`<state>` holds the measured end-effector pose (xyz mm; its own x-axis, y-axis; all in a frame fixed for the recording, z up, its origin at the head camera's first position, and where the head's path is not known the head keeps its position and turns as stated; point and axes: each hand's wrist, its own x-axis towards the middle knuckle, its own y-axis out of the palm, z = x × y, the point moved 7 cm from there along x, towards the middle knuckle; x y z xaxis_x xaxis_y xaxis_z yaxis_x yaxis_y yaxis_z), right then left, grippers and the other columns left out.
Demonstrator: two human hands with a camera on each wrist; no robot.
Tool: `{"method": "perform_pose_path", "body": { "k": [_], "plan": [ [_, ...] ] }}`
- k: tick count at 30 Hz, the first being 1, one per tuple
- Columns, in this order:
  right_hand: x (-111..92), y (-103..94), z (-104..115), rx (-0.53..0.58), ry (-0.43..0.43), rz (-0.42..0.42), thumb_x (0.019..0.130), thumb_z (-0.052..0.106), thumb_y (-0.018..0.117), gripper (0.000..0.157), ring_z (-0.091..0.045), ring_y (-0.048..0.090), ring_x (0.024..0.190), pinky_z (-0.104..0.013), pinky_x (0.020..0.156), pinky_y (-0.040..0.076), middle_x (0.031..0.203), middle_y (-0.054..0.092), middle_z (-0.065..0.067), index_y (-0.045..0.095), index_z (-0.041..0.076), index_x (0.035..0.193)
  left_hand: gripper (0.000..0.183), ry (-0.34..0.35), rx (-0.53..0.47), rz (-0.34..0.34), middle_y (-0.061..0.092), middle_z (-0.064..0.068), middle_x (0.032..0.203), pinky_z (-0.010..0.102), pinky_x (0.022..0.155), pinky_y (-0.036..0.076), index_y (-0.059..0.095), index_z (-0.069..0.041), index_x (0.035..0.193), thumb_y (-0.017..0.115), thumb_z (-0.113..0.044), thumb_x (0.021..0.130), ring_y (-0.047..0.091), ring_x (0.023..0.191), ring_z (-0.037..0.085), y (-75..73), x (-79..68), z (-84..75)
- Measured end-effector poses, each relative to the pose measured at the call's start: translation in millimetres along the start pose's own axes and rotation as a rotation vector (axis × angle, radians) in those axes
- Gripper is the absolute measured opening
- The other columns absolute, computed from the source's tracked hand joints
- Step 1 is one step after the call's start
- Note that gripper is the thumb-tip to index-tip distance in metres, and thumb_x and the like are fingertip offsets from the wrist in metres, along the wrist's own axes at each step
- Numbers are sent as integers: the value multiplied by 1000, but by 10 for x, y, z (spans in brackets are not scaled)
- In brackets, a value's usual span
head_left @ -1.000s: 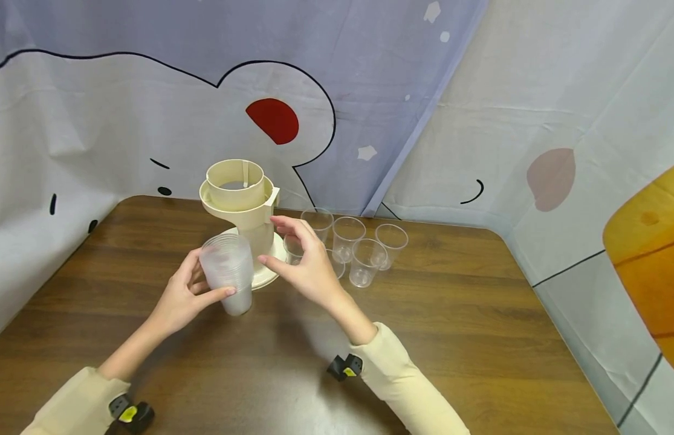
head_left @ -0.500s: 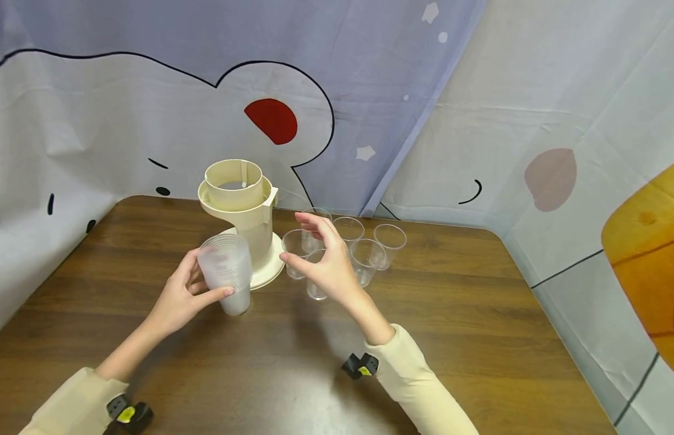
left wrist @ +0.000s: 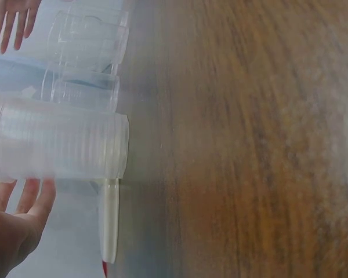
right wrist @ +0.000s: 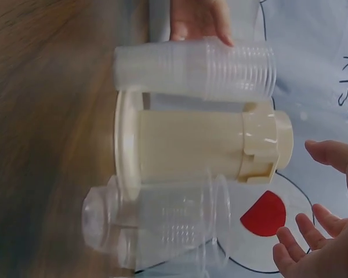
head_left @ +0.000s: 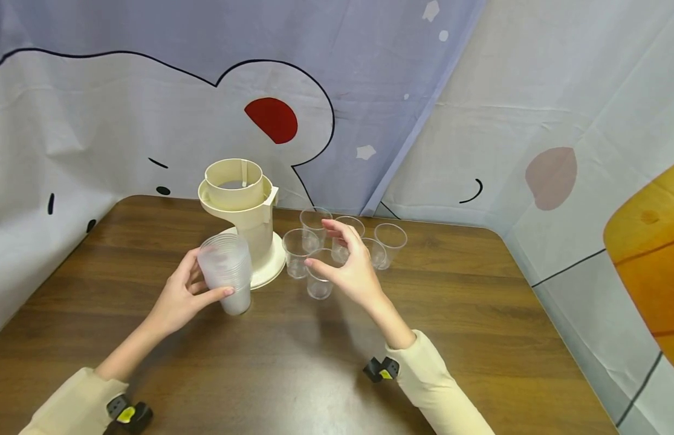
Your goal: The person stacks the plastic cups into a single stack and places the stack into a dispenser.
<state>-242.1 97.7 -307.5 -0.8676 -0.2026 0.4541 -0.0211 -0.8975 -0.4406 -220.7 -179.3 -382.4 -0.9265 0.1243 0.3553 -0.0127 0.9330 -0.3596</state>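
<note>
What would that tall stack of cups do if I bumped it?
The stack of cups might tip if bumped near the top, since it narrows toward its base. The left hand gripping it would probably steady it. Its thin-looking plastic rims would likely bend if squeezed.

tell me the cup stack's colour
The cup stack is cloudy, translucent white, clearest in the head view.

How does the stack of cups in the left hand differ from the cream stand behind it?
The cup stack is whitish and translucent, while the cream stand is pale yellowish. The cup stack has many rims packed close together; the cream stand has a wide round base. The left hand grips the cup stack, but no hand touches the cream stand. Both are round-bodied and roughly upright.
</note>
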Motion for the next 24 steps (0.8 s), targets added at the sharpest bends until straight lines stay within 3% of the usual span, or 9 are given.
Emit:
{"method": "perform_pose_path", "body": {
  "k": [8,24],
  "plan": [
    [-56,-51,-136,-5,40,-3,72,18,84,69,-29,52,121,-41,105,43,131,55,-4,52,10,132,72,-4,5,-1,49,-20,121,6,83,48,37,-6,137,77,-4,79,50,109,-13,2,0,1],
    [-202,-129,-310,-4,83,-17,69,13,86,71,-23,53,117,-42,101,48,130,54,-8,52,7,132,72,-8,-4,5,50,-20,120,6,83,48,37,-8,138,78,-5,79,51,108,-12,20,4,0]
  ]
}}
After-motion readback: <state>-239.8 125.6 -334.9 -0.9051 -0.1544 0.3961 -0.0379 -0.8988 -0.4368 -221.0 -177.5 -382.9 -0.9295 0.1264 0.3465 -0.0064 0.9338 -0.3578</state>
